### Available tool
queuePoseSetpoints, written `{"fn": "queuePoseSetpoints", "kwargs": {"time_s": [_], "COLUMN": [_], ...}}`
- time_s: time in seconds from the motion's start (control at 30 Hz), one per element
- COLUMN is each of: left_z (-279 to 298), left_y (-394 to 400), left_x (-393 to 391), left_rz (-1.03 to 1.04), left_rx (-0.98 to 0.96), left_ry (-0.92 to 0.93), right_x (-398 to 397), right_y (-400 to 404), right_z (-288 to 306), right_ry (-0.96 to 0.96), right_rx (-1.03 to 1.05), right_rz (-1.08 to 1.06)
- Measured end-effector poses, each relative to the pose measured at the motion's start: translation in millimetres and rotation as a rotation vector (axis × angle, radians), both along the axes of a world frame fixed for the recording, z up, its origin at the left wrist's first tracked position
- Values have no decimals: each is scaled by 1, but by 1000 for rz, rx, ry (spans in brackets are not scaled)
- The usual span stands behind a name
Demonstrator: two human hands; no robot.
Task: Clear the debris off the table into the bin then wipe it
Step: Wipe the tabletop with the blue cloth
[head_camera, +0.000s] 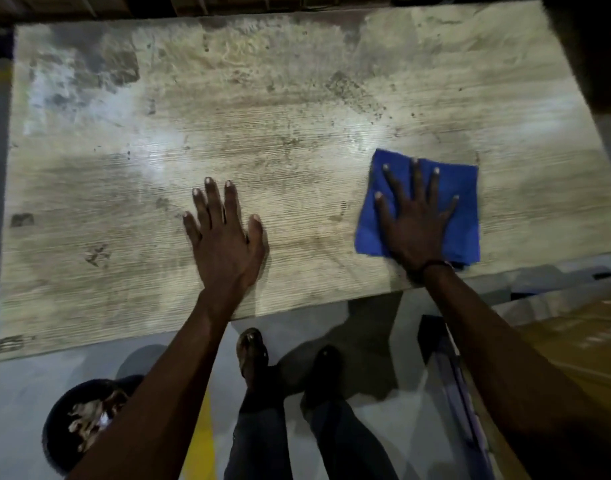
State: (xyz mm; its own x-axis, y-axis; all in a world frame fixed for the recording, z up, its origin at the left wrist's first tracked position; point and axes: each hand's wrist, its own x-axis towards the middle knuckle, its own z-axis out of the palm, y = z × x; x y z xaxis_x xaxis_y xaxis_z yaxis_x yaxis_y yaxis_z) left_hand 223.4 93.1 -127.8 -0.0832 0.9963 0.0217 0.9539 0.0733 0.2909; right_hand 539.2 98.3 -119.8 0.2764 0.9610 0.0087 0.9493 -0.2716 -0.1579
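Note:
A worn, stained wooden table (262,116) fills most of the head view. My right hand (414,220) lies flat with fingers spread on a folded blue cloth (463,202), pressing it onto the table near the front right edge. My left hand (224,230) rests flat on the bare tabletop at the front middle, fingers straight and holding nothing. A dark round bin (75,420) with crumpled scraps inside stands on the floor at the lower left, partly hidden by my left forearm.
Dark specks and stains mark the tabletop, thickest at the back right (359,91). My feet (286,362) stand on the grey floor below the table's front edge. A yellow floor stripe (203,441) runs by the bin. A cardboard box (581,341) sits at the right.

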Motion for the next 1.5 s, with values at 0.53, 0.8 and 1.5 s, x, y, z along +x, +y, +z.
{"fn": "queuePoseSetpoints", "kwargs": {"time_s": [0.53,0.8,1.5], "left_z": [-6,-3,2], "left_y": [117,173,169], "left_x": [17,18,21], "left_rz": [-60,-58,-18], "left_rx": [33,40,70], "left_ry": [23,39,40], "right_x": [25,-71,2], "right_y": [51,-7,170], "right_z": [-10,-6,-7], "right_ry": [-6,-7,-35], "right_rx": [80,58,38], "right_rz": [14,518,199]}}
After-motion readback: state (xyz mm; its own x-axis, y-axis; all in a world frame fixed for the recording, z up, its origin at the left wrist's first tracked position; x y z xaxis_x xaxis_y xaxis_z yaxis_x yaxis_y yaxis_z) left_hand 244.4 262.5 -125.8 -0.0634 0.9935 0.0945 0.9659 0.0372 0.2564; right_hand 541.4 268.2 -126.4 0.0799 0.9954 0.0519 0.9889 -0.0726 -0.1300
